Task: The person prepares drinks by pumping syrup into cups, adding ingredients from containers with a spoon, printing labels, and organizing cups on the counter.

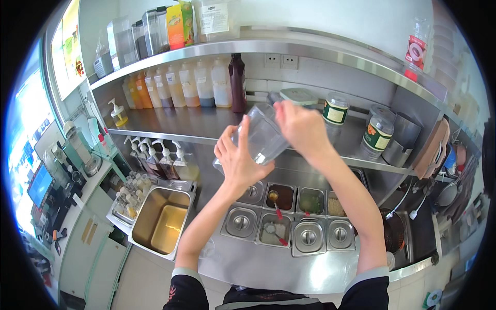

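Observation:
A clear plastic pitcher is held tilted above the steel counter, at the height of the lower shelf. My left hand grips its near left side with the fingers spread along it. At its upper right, my right hand is closed around a part that the fist mostly hides, perhaps the pitcher's handle or rim. Below are steel pans set in the counter: one with dark brown contents, one with green contents and one with whitish contents, the brown and whitish ones holding red-handled ladles.
A deep steel pan of amber liquid stands at the left beside a tray of small bottles. Pump bottles line the counter's back left. Squeeze bottles and green-labelled jars occupy the shelf. A sink lies at the right.

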A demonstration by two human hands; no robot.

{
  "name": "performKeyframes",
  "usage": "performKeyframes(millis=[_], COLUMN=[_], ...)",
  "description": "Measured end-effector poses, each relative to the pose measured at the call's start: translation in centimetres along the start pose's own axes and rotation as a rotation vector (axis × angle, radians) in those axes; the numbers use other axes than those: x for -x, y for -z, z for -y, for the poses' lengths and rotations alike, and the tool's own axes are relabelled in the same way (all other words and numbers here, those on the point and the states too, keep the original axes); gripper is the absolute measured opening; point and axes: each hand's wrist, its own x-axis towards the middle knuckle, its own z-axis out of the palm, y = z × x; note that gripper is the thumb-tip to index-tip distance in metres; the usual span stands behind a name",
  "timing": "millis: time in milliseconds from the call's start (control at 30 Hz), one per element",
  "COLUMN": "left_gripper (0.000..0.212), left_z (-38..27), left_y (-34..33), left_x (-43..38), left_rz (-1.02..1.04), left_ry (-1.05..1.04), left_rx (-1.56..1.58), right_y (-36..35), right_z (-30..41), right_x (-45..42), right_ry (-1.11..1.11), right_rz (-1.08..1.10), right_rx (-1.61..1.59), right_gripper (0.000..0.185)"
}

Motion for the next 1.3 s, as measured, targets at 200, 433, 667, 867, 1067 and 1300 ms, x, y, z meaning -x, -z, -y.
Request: performKeyframes(millis=[200, 433, 667, 867, 1067, 1300], left_gripper=[0.108, 0.110, 0.103, 0.093, 0.095, 0.097], left_z=[5.0, 7.1, 5.2, 2.6, -0.3, -0.9], left_y=[1.1, 2.5, 4.1, 2.3, 2.5, 1.2], left_x=[2.1, 4.4, 4.1, 5.4, 6.0, 6.8], left_rz=[-0.020, -0.296, -0.236, -0.032, 0.118, 0.258], left_ry=[-0.012, -0.370, -0.470, -0.486, -0.565, -0.504], left_rx=[0.208, 0.615, 0.375, 0.403, 0.364, 0.517], right_y=[-1.3, -7.1, 0.9, 4.5, -0.5, 1.7], right_z=[-8.8, -18.1, -5.2, 3.6, 5.5, 3.1], right_x=[1.9, 13.0, 4.9, 3.3, 10.1, 10.0], right_ry=[-1.031, -1.583, -0.536, -0.003, 0.238, 0.099], right_rz=[0.172, 0.170, -0.158, 0.962, 0.712, 1.023], right_rx=[-0.704, -0.792, -0.604, -0.813, -0.954, -0.870], right_gripper=[0.045, 0.031, 0.008, 0.020, 0.030, 0.030])
